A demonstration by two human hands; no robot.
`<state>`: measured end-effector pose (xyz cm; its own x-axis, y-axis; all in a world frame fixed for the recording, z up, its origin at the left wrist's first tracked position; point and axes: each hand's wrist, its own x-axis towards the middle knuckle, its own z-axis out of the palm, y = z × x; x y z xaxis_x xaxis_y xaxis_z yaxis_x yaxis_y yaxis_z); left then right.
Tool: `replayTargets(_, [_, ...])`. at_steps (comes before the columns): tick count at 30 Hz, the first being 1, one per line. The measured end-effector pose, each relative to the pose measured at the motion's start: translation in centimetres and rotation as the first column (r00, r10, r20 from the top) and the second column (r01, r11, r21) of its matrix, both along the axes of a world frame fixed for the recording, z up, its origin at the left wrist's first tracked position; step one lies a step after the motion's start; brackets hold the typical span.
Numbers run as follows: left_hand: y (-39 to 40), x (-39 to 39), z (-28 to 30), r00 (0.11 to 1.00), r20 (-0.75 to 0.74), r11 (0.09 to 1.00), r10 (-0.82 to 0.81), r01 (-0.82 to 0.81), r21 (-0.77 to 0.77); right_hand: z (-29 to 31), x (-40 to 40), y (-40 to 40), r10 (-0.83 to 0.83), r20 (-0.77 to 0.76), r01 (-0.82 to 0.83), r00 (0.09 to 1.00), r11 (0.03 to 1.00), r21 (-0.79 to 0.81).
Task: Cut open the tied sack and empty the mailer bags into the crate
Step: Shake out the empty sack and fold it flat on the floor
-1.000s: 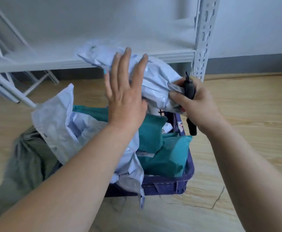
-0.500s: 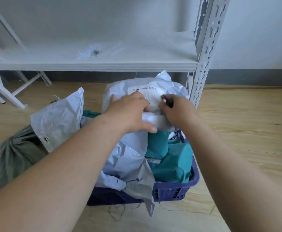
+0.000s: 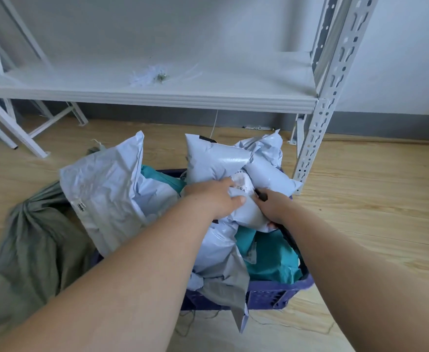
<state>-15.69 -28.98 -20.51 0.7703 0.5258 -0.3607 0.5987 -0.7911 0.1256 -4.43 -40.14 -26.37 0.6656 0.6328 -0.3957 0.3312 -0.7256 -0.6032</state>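
Olive woven cloth, the emptied sack lies slumped and creased on the floor well off to the outer side of the left hand, looking done with. Between and below both hands sits the dark blue plastic crate, its lattice wall rigid, heaped past its rim with pale grey mailer bags and teal ones, all slick, crinkled film, puffy like pillows. The left hand presses down on a labelled grey mailer, fingers partly bent over it, likely to settle the pile so nothing slides out. The right hand, just beside, is curled round a slim black cutter while pushing the same mailer
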Motion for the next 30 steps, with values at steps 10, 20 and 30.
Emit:
replayTargets(10, [-0.8,-1.9,3.1,0.971,0.24,0.978,-0.001,-0.05,0.204,2.8,0.0,-0.7,-0.415,0.215,0.318,0.884,0.871,0.375])
replayTargets(20, [0.6,-4.9,6.8,0.98,0.19,0.962,0.064,-0.111,0.249,8.2,-2.5,2.0,-0.105,0.247,0.047,0.963,0.972,0.232])
replayTargets(30, [2.6,-4.9,-0.2,0.967,-0.164,0.981,0.193,-0.195,0.006,3.1,-3.8,4.8,0.136,0.287,-0.147,0.948,0.989,0.017])
